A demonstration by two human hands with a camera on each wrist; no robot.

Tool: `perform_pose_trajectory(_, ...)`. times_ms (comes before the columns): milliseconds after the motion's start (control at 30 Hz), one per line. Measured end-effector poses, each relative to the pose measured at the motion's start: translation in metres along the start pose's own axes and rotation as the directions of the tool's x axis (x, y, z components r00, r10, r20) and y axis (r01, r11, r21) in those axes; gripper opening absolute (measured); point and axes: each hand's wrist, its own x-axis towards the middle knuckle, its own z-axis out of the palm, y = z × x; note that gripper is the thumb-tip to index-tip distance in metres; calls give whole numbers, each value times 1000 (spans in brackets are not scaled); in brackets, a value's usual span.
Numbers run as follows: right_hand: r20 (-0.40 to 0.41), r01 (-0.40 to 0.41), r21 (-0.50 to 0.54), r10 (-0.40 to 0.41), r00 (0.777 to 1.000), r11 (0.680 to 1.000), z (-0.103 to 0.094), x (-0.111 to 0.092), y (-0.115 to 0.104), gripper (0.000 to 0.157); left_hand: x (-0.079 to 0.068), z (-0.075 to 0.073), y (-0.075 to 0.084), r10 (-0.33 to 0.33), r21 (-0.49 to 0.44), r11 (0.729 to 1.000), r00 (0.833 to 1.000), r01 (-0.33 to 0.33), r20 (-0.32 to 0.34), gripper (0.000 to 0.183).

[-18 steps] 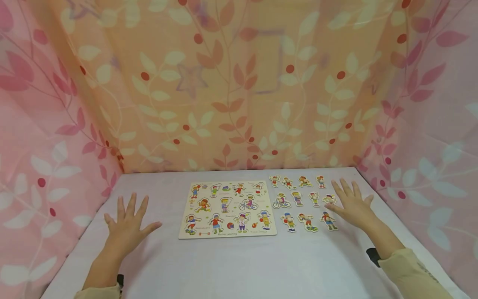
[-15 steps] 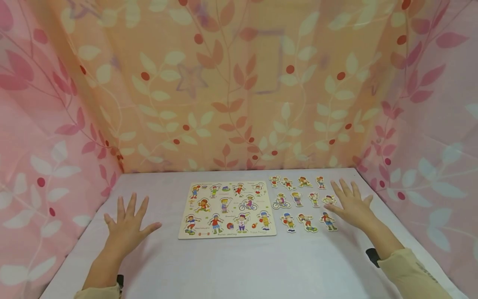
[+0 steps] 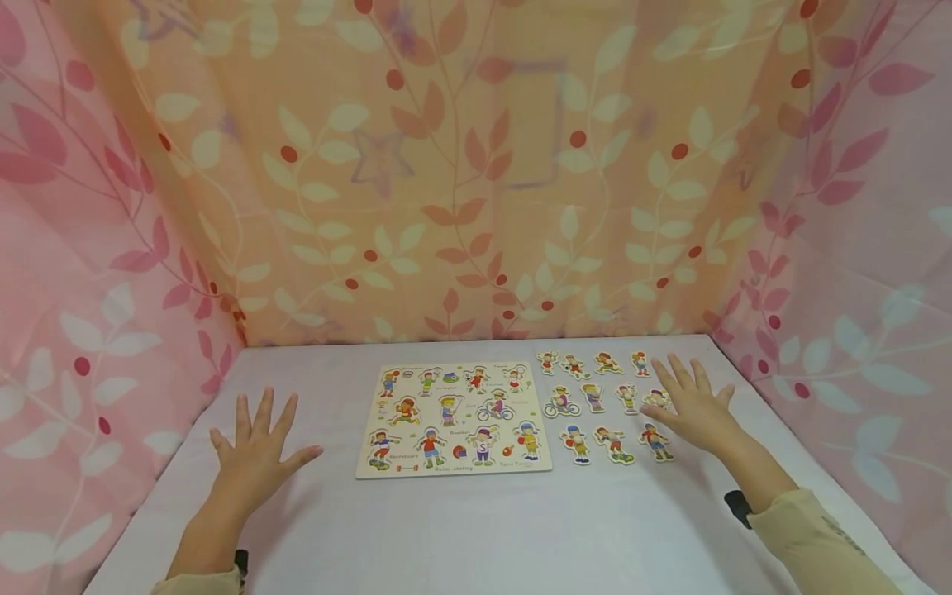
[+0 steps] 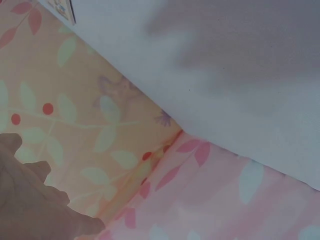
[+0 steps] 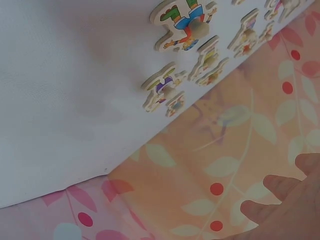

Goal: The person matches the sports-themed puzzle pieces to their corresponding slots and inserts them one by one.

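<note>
Left hand (image 3: 251,467), 9 o'clock of puzzle board (image 3: 427,413), and right hand (image 3: 697,413), 3 o'clock: both empty, fingers spread. Loose cutout pieces (image 3: 593,398) on desk (image 3: 446,537), just off board's 3 o'clock edge. Pinching the knob (image 5: 200,29), lifting straight, should spare close neighbours

Right-wrist view close over pieces (image 5: 208,59)

Right hand (image 3: 693,411) partly occludes one figure piece (image 3: 659,398); left wrist view crops the board (image 4: 62,9) at the top edge; some lettering (image 3: 520,402) illegibly small
</note>
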Motion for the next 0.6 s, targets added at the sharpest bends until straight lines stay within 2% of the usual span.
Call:
perform_pose_trajectory(333, 14, -16, -5, 16, 1000, 1000, -2, -1, 7, 89, -3, 6, -4, 13, 13, 1000, 1000, -13, -1, 94)
perform_pose_trajectory(600, 35, -19, 6, 19, 999, 1000, 0, 2, 8, 91, -4, 6, -6, 26, -25, 999, 1000, -26, 13, 94)
